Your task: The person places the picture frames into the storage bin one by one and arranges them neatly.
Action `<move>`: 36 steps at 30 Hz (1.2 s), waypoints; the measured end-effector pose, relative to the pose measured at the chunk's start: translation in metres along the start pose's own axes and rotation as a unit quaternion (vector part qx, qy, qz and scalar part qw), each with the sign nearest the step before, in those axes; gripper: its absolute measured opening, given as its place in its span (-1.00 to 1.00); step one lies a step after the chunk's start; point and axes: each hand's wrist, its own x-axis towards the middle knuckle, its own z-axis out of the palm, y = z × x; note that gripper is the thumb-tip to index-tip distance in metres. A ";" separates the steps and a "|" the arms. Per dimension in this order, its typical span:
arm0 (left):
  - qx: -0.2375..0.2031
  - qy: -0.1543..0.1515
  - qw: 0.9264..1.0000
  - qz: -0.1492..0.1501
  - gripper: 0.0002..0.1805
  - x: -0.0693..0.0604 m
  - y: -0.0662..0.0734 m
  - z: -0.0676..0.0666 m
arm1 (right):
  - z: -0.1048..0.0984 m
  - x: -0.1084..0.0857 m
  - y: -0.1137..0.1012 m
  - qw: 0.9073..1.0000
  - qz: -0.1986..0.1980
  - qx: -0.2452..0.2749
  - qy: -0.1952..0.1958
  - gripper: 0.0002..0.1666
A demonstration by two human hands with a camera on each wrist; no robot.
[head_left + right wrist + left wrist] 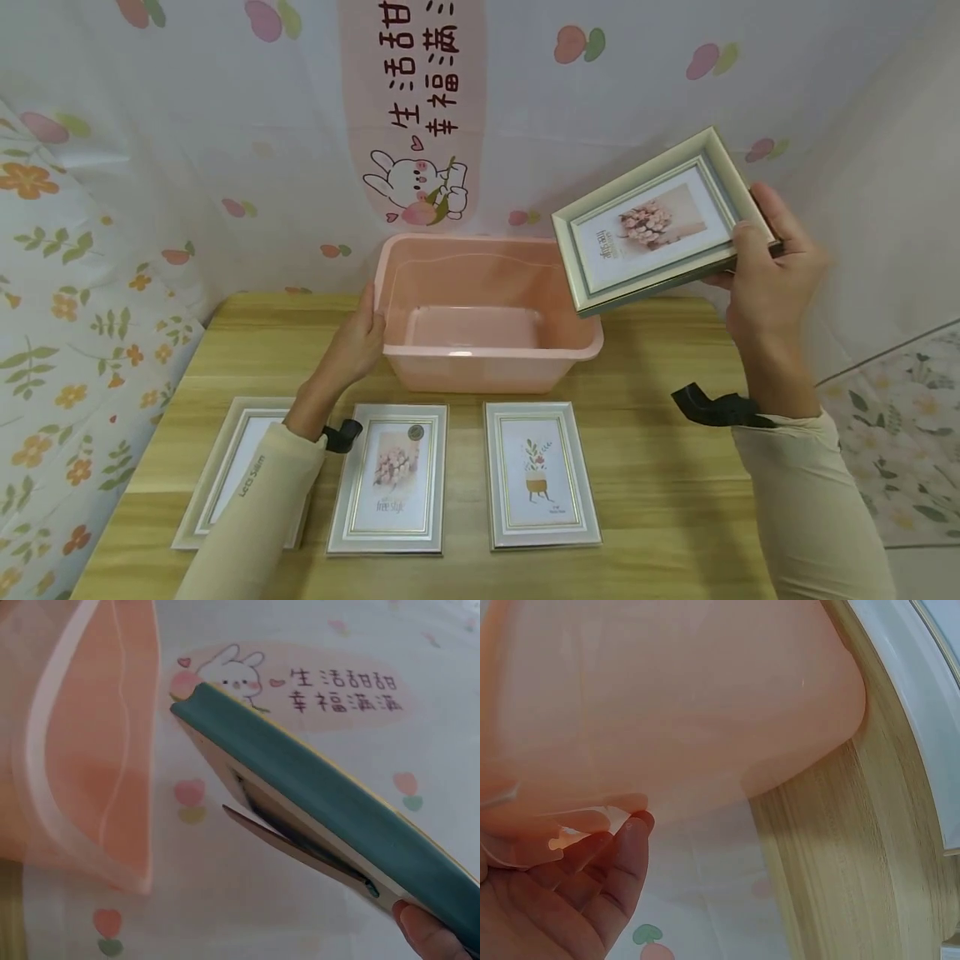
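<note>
A pink plastic basin (480, 371) stands at the back of the wooden table. My left hand (360, 342) grips its left rim; in the left wrist view the fingers (626, 862) curl under the edge at a handle opening. Raised above the basin's right end, a picture frame (645, 225) with a flower print is held tilted by my right hand (776, 267), thumb on its front border. From the right wrist view, the picture frame (322, 787) shows its teal side edge and a partly swung-out back stand (300, 851).
Three more picture frames lie face up along the table's front: a left one (225, 467) partly under my left sleeve, a middle one (390, 479) with a flower print, and a right one (540, 475) with a plant drawing. A patterned cloth (300, 125) hangs behind the table (660, 500).
</note>
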 end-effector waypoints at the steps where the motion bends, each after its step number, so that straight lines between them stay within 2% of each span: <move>1: -0.003 0.000 1.000 0.002 -0.33 0.000 0.000 0.000 | 0.002 -0.001 0.004 1.000 0.007 -0.005 -0.002 -0.46; 12: -0.002 0.014 1.000 0.002 -0.36 -0.004 -0.002 0.000 | 0.016 -0.013 0.046 0.997 0.052 -0.051 -0.028 -0.47; 16: -0.010 0.015 1.000 0.010 -0.37 -0.003 -0.001 0.000 | 0.017 -0.017 0.060 0.994 0.046 -0.088 -0.041 -0.48; 19: -0.015 0.009 1.000 0.011 -0.36 -0.002 0.000 0.000 | 0.016 -0.021 0.071 0.988 0.030 -0.143 -0.054 -0.48; 23: -0.014 0.003 1.000 0.003 -0.35 -0.003 0.002 0.000 | 0.017 -0.029 0.079 0.974 0.009 -0.211 -0.075 -0.47; 29: -0.004 0.003 1.000 -0.004 -0.34 -0.003 0.002 0.000 | 0.019 -0.038 0.088 0.944 -0.030 -0.314 -0.096 -0.45; 31: 0.002 0.004 1.000 -0.007 -0.34 -0.003 0.002 0.000 | 0.016 -0.036 0.101 0.935 -0.055 -0.336 -0.094 -0.46; 36: 0.001 0.005 1.000 -0.006 -0.34 -0.003 0.002 0.000 | 0.021 -0.042 0.112 0.911 -0.113 -0.385 -0.099 -0.46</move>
